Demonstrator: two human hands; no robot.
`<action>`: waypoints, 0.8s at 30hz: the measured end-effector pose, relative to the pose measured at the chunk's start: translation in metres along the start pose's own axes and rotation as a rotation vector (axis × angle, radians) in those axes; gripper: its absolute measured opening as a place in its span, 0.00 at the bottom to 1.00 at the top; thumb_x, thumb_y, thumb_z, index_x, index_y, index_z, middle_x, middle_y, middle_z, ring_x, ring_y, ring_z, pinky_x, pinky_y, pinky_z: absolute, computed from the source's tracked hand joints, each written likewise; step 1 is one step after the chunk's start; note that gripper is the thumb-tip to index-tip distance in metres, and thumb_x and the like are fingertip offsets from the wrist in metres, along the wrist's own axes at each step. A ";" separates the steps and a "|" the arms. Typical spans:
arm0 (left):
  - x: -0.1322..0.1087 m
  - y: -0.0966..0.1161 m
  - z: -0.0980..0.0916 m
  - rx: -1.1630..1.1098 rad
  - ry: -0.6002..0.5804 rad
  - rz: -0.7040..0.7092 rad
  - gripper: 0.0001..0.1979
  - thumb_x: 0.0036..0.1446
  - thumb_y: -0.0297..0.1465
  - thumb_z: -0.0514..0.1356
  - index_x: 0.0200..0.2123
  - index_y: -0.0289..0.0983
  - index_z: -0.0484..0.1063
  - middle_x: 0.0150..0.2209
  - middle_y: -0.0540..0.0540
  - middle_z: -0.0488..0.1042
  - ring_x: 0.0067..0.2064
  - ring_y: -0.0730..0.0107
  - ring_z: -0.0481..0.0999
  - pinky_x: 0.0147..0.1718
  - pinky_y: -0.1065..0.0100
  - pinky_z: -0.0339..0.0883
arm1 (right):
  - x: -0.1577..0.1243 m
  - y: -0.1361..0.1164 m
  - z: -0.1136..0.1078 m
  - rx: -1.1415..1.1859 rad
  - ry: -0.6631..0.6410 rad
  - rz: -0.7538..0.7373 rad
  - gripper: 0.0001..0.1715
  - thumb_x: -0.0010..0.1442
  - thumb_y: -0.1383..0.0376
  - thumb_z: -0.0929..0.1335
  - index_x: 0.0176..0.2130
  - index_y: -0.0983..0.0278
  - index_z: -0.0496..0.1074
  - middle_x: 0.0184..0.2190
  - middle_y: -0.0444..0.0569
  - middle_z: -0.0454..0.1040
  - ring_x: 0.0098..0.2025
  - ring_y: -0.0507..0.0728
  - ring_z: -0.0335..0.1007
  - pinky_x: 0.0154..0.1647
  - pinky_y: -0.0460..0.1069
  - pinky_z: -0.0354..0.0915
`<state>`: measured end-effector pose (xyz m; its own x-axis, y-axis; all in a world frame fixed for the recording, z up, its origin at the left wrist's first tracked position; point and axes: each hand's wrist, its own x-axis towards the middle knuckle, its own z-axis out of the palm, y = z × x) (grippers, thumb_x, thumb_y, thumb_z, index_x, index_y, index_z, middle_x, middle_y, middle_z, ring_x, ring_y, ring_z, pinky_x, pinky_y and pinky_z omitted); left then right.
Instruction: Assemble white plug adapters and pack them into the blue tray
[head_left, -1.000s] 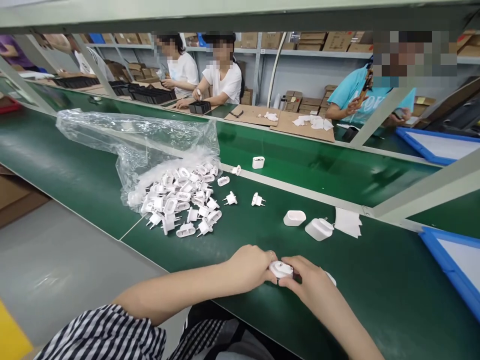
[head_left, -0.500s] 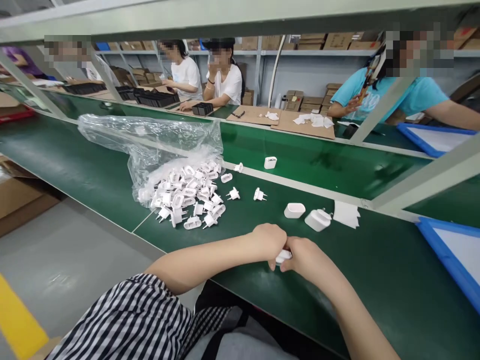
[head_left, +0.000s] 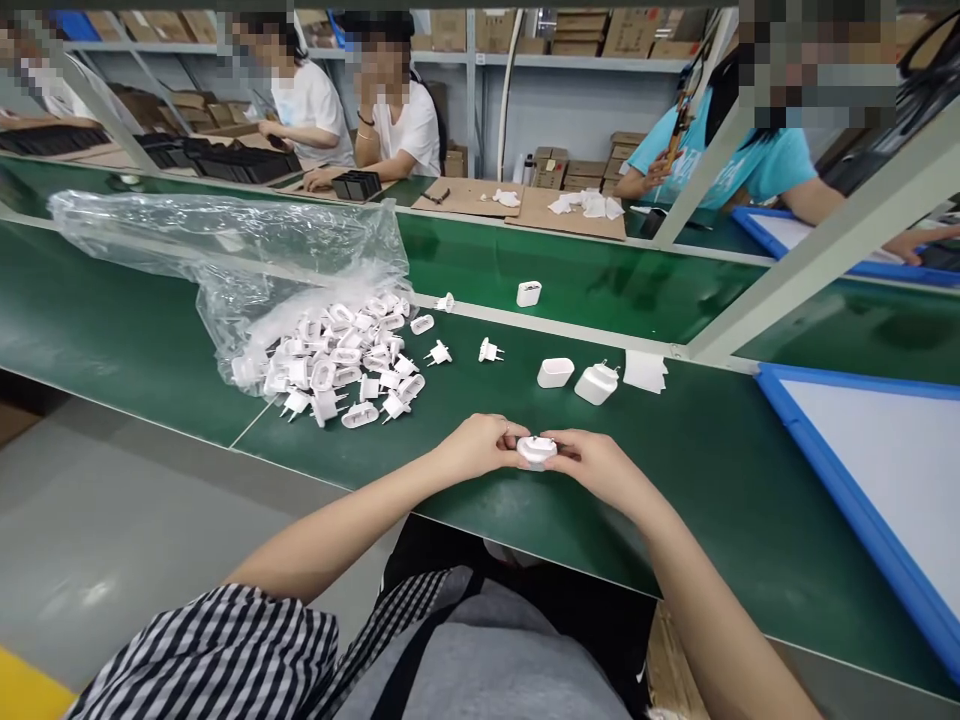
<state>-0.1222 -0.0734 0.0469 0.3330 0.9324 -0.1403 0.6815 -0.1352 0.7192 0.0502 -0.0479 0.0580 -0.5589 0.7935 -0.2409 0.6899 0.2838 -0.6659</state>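
Note:
Both of my hands meet over the green belt [head_left: 712, 470] and pinch one small white plug part [head_left: 536, 451] between their fingertips. My left hand [head_left: 476, 445] grips it from the left and my right hand [head_left: 596, 468] from the right. A heap of white plug parts [head_left: 337, 360] spills from a clear plastic bag [head_left: 225, 260] to the left. Two single plug pieces [head_left: 439, 352] [head_left: 490, 350] lie apart from the heap. A white shell [head_left: 555, 373] and a white charger body [head_left: 597, 383] lie just beyond my hands.
A folded white paper [head_left: 645, 371] lies by a metal frame post [head_left: 810, 240]. A blue-framed white board [head_left: 877, 470] lies at the right. Another white shell [head_left: 529, 293] sits on the far belt. Across the line, several people sit among cardboard sheets, black trays and boxes.
My hands pressed together over the white part and then eased, so the part now shows between the fingertips. The view has tilted and shifted, bringing the blue-framed board closer in.

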 end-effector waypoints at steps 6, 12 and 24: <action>0.011 0.018 -0.005 0.238 -0.094 -0.072 0.10 0.39 0.31 0.59 0.30 0.37 0.72 0.24 0.49 0.72 0.26 0.70 0.68 0.21 0.74 0.52 | 0.004 -0.015 0.001 -0.283 -0.009 0.045 0.08 0.47 0.67 0.63 0.30 0.64 0.69 0.28 0.46 0.71 0.29 0.54 0.65 0.26 0.46 0.56; 0.017 0.016 -0.006 0.278 -0.096 -0.100 0.12 0.34 0.31 0.62 0.28 0.36 0.72 0.23 0.49 0.71 0.27 0.67 0.69 0.22 0.73 0.54 | 0.005 -0.013 -0.002 -0.243 -0.011 0.039 0.07 0.45 0.68 0.65 0.29 0.63 0.69 0.26 0.44 0.71 0.28 0.53 0.65 0.26 0.45 0.58; 0.001 -0.017 0.046 -0.596 0.240 0.069 0.17 0.39 0.32 0.60 0.36 0.34 0.67 0.34 0.46 0.71 0.36 0.70 0.69 0.37 0.70 0.62 | -0.005 0.008 0.024 -0.042 0.346 -0.296 0.09 0.48 0.66 0.62 0.31 0.58 0.70 0.34 0.44 0.71 0.38 0.54 0.65 0.39 0.49 0.61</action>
<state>-0.1029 -0.0856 0.0031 0.1610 0.9866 0.0264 0.1618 -0.0528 0.9854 0.0477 -0.0628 0.0369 -0.5528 0.8064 0.2103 0.5458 0.5410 -0.6399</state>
